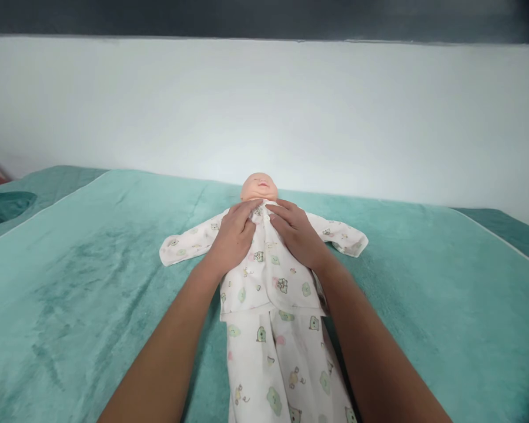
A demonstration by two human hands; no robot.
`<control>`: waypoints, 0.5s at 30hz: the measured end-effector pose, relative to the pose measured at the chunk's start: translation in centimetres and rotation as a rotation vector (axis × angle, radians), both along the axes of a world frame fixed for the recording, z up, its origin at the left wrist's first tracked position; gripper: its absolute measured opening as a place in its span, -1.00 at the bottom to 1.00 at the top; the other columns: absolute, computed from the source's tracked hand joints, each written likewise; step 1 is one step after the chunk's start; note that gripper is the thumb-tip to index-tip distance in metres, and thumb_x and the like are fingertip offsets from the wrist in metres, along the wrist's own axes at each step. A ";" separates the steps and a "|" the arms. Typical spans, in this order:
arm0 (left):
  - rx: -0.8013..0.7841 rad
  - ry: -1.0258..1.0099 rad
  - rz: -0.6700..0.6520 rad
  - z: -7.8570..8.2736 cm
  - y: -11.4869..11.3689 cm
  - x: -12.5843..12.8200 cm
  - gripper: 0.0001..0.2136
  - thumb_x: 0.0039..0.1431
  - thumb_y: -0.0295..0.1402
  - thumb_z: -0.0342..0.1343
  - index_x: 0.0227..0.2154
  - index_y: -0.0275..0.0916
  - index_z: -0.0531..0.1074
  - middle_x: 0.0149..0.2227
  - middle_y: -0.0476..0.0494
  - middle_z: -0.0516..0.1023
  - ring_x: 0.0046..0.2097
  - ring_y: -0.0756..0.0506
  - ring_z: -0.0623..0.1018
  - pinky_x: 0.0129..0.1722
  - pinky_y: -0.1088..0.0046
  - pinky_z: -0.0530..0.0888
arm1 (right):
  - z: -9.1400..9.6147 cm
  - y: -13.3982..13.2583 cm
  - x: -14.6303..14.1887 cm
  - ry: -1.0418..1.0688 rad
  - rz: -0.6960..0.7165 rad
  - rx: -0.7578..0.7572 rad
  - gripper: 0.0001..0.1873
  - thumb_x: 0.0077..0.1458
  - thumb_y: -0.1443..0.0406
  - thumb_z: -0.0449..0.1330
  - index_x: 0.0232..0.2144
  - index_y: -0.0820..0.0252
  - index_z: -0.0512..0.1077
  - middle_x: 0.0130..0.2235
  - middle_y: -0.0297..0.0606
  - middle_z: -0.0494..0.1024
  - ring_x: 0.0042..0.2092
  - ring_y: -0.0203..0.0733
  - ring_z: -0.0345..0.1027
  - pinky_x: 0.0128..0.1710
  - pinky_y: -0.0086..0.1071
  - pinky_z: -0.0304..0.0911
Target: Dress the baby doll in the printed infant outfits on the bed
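Doll (259,187) lies on its back in the middle of the teal towel (70,264), head toward the white wall (264,106). Both my hands are on its chest, just below the chin. My left hand (233,235) is palm down, fingertips curled onto the printed top (268,282) at the neckline; can't tell if it pinches cloth. My right hand (296,234) lies open and flat on the top, fingers pointing at the left ones, nearly touching. Matching pants (282,364) run down between my forearms.
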State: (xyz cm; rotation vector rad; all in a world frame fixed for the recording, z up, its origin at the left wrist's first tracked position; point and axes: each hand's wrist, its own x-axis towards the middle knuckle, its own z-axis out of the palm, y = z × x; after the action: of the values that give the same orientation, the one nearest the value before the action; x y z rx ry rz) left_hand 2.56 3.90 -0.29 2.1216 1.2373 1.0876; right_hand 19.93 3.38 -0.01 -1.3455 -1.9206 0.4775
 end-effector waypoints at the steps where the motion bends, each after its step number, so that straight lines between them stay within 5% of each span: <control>1: -0.001 -0.001 -0.001 0.0 0.0 0.0 -0.53 0.23 -0.48 -0.22 0.17 -0.20 0.29 0.21 -0.13 0.35 0.26 -0.11 0.28 0.27 0.23 0.22 | 0.1 0.0 0.0 -0.019 0.008 -0.009 -0.60 0.28 0.16 -0.07 0.03 -0.03 0.45 0.23 -0.30 0.31 0.31 -0.07 0.02 0.30 -0.07 -0.06; 15: 0.024 -0.011 -0.002 -0.2 0.0 -0.1 -0.57 0.23 -0.50 -0.21 0.12 -0.19 0.31 0.18 -0.10 0.38 0.22 -0.11 0.30 0.25 0.23 0.24 | 0.5 0.0 0.0 0.008 0.005 -0.162 -0.54 0.27 0.13 -0.09 0.14 -0.08 0.36 0.30 -0.35 0.19 0.36 -0.10 -0.12 0.35 -0.05 -0.21</control>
State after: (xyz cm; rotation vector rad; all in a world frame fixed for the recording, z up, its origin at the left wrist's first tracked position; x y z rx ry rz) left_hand 2.50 3.93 -0.45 2.1314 1.2225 1.1176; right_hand 19.88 3.35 0.53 -1.4385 -1.9131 0.6524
